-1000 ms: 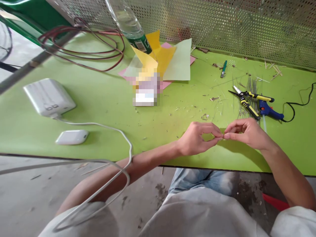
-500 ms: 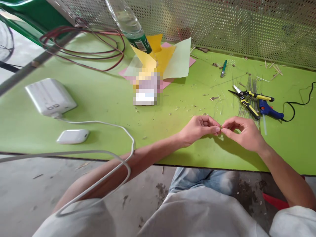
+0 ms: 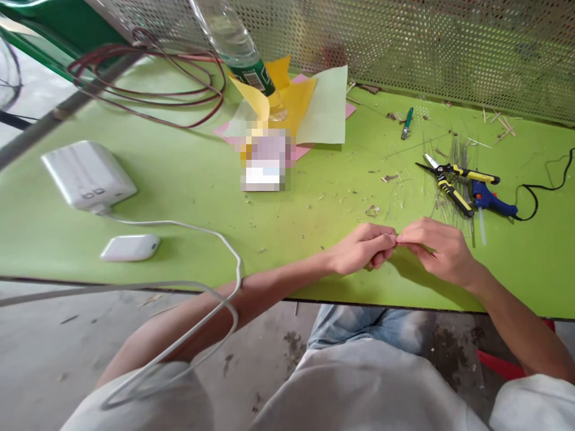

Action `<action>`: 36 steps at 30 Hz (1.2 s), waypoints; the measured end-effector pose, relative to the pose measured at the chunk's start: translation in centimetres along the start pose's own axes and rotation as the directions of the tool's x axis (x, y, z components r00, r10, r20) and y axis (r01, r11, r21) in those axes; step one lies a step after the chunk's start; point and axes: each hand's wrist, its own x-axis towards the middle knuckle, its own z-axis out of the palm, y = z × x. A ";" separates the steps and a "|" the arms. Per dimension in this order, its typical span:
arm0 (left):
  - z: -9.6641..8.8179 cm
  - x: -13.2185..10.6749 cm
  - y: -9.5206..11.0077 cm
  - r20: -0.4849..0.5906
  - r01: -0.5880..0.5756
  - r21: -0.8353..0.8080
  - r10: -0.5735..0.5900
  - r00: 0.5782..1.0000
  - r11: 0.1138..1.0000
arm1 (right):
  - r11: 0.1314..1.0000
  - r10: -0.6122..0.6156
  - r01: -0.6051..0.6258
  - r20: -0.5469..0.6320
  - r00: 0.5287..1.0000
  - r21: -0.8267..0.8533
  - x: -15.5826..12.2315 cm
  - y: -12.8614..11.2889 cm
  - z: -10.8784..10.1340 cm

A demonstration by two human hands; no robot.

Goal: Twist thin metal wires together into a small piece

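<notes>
Over the green tabletop (image 3: 309, 245), near its front edge, my two hands meet at the fingertips. My left hand (image 3: 366, 246) is closed, its thumb pressed down on the curled forefinger. Thumb and fingers of my right hand (image 3: 438, 250) are pinched together against the left thumb tip. Whatever lies between them is too small to make out. Beyond my right hand are pliers (image 3: 444, 179) with yellow and black handles, lying across a bunch of thin wires (image 3: 462, 155). A blue hot glue gun (image 3: 492, 200) with a glue stick rests beside them.
A white power bank (image 3: 90, 176) with a cable running over my left arm, and a white case (image 3: 130, 247), lie at left. A bottle (image 3: 245, 66) stands on coloured paper (image 3: 326, 108). Farther back are a coiled cable (image 3: 148, 93), a green cutter (image 3: 407, 124) and a perforated panel (image 3: 404, 54).
Both hands have turned over slightly, and the left fingers have curled in under the thumb. A small curled scrap on the table now shows beyond the left hand.
</notes>
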 end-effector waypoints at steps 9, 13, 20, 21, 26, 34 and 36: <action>-0.1 -0.1 -0.1 0.018 0.058 -0.070 -0.056 0.998 0.996 | 0.727 -0.356 0.403 0.196 0.914 -0.556 0.7 -1.0 -0.8; -0.1 -0.1 0.1 0.022 0.079 -0.076 -0.078 0.997 0.994 | 0.697 -0.381 0.431 0.214 0.899 -0.573 0.9 -1.4 -1.1; 0.1 -0.2 0.6 0.044 0.024 -0.143 -0.018 0.999 0.989 | 0.809 -0.295 0.273 0.041 0.954 -0.521 0.1 -0.8 0.0; 0.0 -0.2 0.6 0.057 0.002 -0.150 0.007 0.998 0.989 | 0.840 -0.259 0.223 -0.004 0.966 -0.494 0.0 -0.7 0.3; -0.3 0.0 0.4 0.083 -0.048 -0.178 0.064 0.995 0.983 | 0.935 -0.134 0.089 -0.110 0.985 -0.344 -0.2 -0.7 1.3; -0.6 0.3 -0.2 0.053 -0.054 -0.216 0.066 0.996 0.975 | 0.984 -0.008 -0.022 -0.170 0.985 -0.175 -0.5 -0.8 1.6; -0.8 0.3 -0.2 0.044 -0.052 -0.210 0.063 0.997 0.976 | 0.987 0.008 -0.033 -0.156 0.988 -0.160 -0.5 -0.8 1.6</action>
